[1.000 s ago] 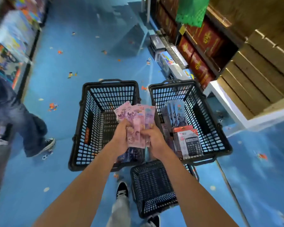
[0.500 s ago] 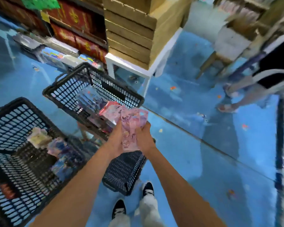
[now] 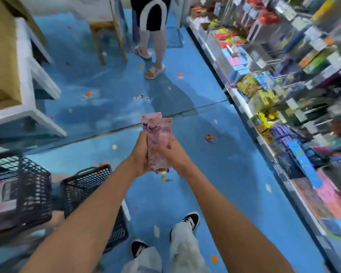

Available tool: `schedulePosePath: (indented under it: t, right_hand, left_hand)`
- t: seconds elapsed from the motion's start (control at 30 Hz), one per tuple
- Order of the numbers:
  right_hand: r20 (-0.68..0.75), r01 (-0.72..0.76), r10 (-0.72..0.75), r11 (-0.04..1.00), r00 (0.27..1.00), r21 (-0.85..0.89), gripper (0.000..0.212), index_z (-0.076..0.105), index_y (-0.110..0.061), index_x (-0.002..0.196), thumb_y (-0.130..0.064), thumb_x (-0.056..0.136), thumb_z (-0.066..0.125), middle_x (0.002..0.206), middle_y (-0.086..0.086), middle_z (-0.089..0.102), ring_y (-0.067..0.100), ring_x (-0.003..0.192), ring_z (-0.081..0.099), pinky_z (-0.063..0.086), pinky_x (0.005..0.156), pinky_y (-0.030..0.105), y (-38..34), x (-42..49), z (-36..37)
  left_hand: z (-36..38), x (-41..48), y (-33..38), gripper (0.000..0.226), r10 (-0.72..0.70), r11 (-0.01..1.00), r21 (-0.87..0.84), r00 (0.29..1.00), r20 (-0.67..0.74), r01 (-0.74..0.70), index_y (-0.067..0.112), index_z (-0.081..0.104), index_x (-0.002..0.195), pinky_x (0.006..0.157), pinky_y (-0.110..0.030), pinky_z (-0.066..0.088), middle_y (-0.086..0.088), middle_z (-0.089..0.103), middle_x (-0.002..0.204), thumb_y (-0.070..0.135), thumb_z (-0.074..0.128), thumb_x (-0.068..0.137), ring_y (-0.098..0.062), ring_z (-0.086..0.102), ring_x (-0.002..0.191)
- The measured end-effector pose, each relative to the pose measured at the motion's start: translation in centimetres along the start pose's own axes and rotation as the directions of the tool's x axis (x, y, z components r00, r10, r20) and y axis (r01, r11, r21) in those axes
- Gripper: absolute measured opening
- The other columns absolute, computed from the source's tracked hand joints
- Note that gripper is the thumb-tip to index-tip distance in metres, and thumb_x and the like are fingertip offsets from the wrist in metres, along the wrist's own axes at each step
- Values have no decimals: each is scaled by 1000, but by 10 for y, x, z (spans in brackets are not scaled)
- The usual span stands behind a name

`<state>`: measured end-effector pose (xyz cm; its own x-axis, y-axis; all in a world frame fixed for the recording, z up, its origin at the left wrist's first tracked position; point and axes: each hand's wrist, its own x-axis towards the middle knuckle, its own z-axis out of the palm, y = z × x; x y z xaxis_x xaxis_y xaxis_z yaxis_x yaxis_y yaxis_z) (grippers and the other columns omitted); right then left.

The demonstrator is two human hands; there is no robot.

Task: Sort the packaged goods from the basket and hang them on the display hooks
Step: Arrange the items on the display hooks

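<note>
Both bare arms reach forward over the glossy blue floor (image 3: 224,174), and the two hands meet around a small stack of flat pink blister packs (image 3: 158,128) printed with cartoon figures. The left hand (image 3: 140,154) grips the stack from its left side with curled fingers. The right hand (image 3: 171,154) clamps the lower right side, part of it lying across the front pack. The hands are close together at the bottom of the stack. The packs stand roughly upright and are fanned a little at the top, so two header cards show one behind the other above the fingers. They are held in the air in the aisle, apart from the baskets and away from the shelving. At lower left sit two black plastic mesh shopping baskets: the nearer basket (image 3: 87,184) is partly behind the left forearm, and the far-left basket (image 3: 28,184) holds blurred boxed goods. Along the right edge runs a tall display rack (image 3: 264,99) crowded with coloured packaged goods, with thin metal display hooks (image 3: 272,61) jutting from it; the labels there are too blurred to read. The person's black-and-white sneakers (image 3: 189,219) show at the bottom. Further up the aisle another person's bare legs (image 3: 158,46) stand beside a wooden stool (image 3: 108,36). At upper left a white table (image 3: 26,75) carries brown cardboard boxes (image 3: 0,56).
</note>
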<state>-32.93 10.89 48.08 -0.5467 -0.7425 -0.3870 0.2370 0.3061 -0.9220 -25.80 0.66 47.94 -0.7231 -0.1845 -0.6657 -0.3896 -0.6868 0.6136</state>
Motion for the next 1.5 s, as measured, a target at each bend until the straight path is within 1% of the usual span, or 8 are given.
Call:
schedulePosePath:
  t: [0.1, 0.23, 0.37, 0.57, 0.93, 1.07, 1.27, 1.5]
  right_hand:
    - [-165, -10, 16, 999, 986, 37, 50, 59, -14, 124, -23, 79, 79, 105, 7, 75, 20, 94, 73, 59, 92, 44, -8, -18, -89]
    - [-284, 47, -14, 993, 959, 111, 24, 68, -11, 111, 0, 90, 72, 93, 4, 76, 19, 83, 72, 61, 79, 38, -30, -53, -204]
    - [-505, 95, 0, 982, 863, 163, 29, 75, -14, 100, -23, 73, 82, 94, 7, 78, 23, 82, 74, 60, 83, 47, -63, -94, -302]
    - [-714, 289, -95, 945, 694, 156, 17, 75, -12, 85, -20, 70, 76, 87, 8, 76, 21, 78, 69, 60, 82, 44, -124, -141, -417]
    - [-821, 475, -300, 879, 486, -41, 13, 73, -7, 95, 2, 92, 63, 88, 10, 74, 27, 83, 71, 60, 77, 39, -250, -137, -575]
    - [-863, 595, -365, 798, 349, -97, 21, 65, -17, 106, 1, 99, 59, 92, 5, 76, 25, 90, 73, 61, 85, 46, -303, -108, -610]
    - [-919, 687, -318, 722, 233, -76, 3, 69, -7, 95, -9, 94, 71, 92, 12, 77, 26, 85, 76, 63, 76, 41, -350, -67, -664]
    - [-879, 622, -416, 759, 234, -193, 16, 66, -13, 96, -27, 92, 72, 88, 3, 76, 20, 81, 74, 62, 73, 36, -402, -30, -740]
  left_hand:
    - [86, 35, 5, 54, -107, 986, 143, 983, 148, 85, 24, 70, 107, 77, -40, 45, -7, 66, 105, 55, 35, 80, -28, 57, 84]
    - [201, 75, 9, 72, -158, 958, 274, 955, 252, 86, 23, 76, 105, 71, -35, 42, -8, 69, 98, 68, 22, 90, -28, 61, 75]
    - [317, 96, 19, 91, -195, 919, 395, 874, 446, 3, 22, 75, 113, 62, -31, 37, -10, 69, 95, 88, 18, 88, -27, 60, 65]
    - [468, 108, 53, 99, -259, 830, 513, 664, 702, -218, 18, 75, 108, 50, -27, 45, -14, 68, 83, 98, 64, 50, -25, 60, 58]
    - [658, 169, 154, 106, -165, 867, 324, 396, 904, -379, 3, 60, 137, 76, -43, 63, -26, 71, 120, 72, 85, 61, -34, 75, 95]
    - [707, 202, 206, 86, -115, 844, 295, 387, 915, -448, 11, 59, 140, 107, -72, 34, -35, 53, 141, 74, 67, 82, -51, 54, 124]
    - [758, 244, 269, 56, -89, 865, 241, 338, 937, -440, 4, 65, 128, 81, -48, 59, -27, 69, 117, 50, 64, 97, -37, 72, 94]
    - [817, 288, 335, 58, -14, 826, 177, 295, 955, -535, 4, 63, 129, 82, -53, 58, -33, 66, 119, 39, 76, 86, -43, 71, 97]
